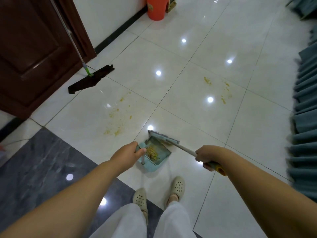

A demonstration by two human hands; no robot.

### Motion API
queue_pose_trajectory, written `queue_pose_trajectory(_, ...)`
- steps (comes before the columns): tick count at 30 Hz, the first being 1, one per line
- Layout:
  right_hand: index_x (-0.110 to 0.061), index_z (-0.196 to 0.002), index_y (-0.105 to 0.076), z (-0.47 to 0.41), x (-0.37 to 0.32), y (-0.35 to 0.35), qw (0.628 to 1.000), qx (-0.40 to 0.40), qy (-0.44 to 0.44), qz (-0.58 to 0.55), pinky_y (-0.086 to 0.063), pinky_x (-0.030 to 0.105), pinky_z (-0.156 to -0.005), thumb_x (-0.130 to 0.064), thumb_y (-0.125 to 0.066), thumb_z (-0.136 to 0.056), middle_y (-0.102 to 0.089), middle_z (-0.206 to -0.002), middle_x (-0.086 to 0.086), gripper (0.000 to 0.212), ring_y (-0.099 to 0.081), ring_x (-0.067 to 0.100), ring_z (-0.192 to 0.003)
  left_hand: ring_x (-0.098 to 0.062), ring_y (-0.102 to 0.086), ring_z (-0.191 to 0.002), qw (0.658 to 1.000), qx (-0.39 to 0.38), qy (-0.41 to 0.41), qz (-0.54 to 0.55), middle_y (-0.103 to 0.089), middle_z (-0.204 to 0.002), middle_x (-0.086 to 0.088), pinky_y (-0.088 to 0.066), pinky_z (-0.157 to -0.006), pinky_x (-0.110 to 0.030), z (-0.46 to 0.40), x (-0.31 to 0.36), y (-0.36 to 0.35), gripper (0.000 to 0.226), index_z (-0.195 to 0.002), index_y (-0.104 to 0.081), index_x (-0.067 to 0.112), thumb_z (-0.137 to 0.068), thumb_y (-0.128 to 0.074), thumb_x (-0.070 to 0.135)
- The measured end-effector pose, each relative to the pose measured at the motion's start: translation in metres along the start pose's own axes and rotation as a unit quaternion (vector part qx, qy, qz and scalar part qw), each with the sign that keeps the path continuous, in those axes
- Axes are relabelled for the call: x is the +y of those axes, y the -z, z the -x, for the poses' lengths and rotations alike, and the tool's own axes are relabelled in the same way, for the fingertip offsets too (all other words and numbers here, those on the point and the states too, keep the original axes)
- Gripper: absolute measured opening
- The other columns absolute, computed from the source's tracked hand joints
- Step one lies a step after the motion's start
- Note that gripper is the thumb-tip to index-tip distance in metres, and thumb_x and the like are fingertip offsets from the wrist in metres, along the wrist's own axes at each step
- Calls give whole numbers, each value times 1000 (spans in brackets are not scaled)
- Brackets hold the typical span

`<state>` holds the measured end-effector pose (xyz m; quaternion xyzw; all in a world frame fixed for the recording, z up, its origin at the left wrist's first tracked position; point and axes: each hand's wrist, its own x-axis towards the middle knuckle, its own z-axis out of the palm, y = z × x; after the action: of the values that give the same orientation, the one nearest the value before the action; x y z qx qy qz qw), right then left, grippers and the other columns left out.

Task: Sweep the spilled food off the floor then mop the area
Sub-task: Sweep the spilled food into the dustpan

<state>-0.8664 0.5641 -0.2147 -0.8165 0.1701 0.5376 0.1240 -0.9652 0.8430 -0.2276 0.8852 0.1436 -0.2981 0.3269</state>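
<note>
Left hand (133, 152) extended forward and down, fingers curled round the upright handle of the dustpan (155, 156); right hand (206, 156) gripping the broom (173, 143) shaft near its yellow end, arm reaching forward; broom head resting at the dustpan's open mouth; swept food (151, 152) heaped inside the pan; yellow smears (118, 115) on tiles ahead-left, further smears (223, 90) ahead-right; mop (91, 79) standing against the door (34, 48); open floor between; curtain (303, 103) bounding the right edge.

Your left hand (133, 154) grips the dustpan (155, 156) handle, your right hand (206, 156) the broom (164, 138); yellow food smears (118, 115) lie at eleven o'clock of the dustpan.
</note>
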Motion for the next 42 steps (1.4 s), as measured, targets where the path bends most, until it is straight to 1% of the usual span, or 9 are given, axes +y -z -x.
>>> queue_pose_trajectory(6,-2,-114,-50,-17,8,-24,993,5,-12,-116,-41,18,-39,-11,-48,-95,-50,-71,13,21,-44,14,-40,-14,-47,-57,999,7,-11,-43,-53,-75,-1,-34,-52,-30,1,-11,0,34,-74,-35,24,-95,-39,51)
queue_pose_trajectory(12,-1,-122,-47,-8,14,-55,972,-97,-37,-210,-39,17,-38,-9,-49,-93,-46,-68,11,31,-44,13,-40,-13,-44,-58,997,23,-28,-61,-48,-70,3,-29,-49,-29,-4,-7,-5,35,-70,-31,27,-95,-38,50)
queue_pose_trajectory(16,-13,-119,-48,20,22,-37,965,-143,-22,-219,-37,17,-36,-9,-47,-93,-45,-56,6,27,-40,9,-36,-7,-40,-57,996,36,-47,-64,-43,-67,7,-24,-47,-28,-2,-5,-5,34,-69,-29,30,-97,-38,47)
queue_pose_trajectory(20,-23,-108,-49,38,25,-26,971,-125,-1,-204,-37,17,-40,-10,-46,-94,-47,-63,6,19,-41,8,-38,-8,-42,-56,997,41,-43,-39,-46,-68,6,-26,-47,-27,3,-11,-3,34,-69,-32,29,-96,-39,48)
queue_pose_trajectory(26,-14,-115,-54,20,10,-40,978,-58,17,-199,-40,16,-40,-9,-47,-94,-46,-72,10,22,-44,11,-37,-14,-44,-59,996,43,-38,-62,-50,-70,2,-30,-50,-30,14,-27,-1,38,-72,-38,22,-93,-41,53)
queue_pose_trajectory(28,-8,-111,-53,10,4,-49,978,-55,22,-201,-41,16,-41,-8,-47,-95,-46,-73,11,18,-44,14,-44,-13,-43,-59,996,45,-37,-71,-48,-69,3,-29,-49,-29,15,-31,-2,37,-72,-37,23,-93,-41,53)
queue_pose_trajectory(30,-3,-118,-50,2,3,-59,974,-75,17,-213,-40,16,-40,-8,-47,-95,-45,-72,11,24,-43,15,-48,-10,-42,-58,995,43,-39,-81,-47,-69,4,-27,-48,-28,14,-33,-6,36,-71,-35,24,-93,-40,53)
queue_pose_trajectory(36,-10,-136,-42,17,18,-44,961,-144,-10,-235,-36,15,-35,-9,-46,-93,-43,-49,5,43,-37,11,-36,-10,-44,-58,994,42,-41,-87,-48,-69,5,-27,-47,-28,14,-32,-10,35,-70,-32,28,-94,-39,53)
queue_pose_trajectory(42,-10,-126,-51,29,8,-19,980,-83,37,-175,-36,14,-37,-9,-45,-96,-43,-66,8,30,-40,12,-40,-12,-42,-58,994,66,-10,-85,-47,-67,4,-27,-48,-29,23,-28,-9,37,-70,-34,25,-93,-40,53)
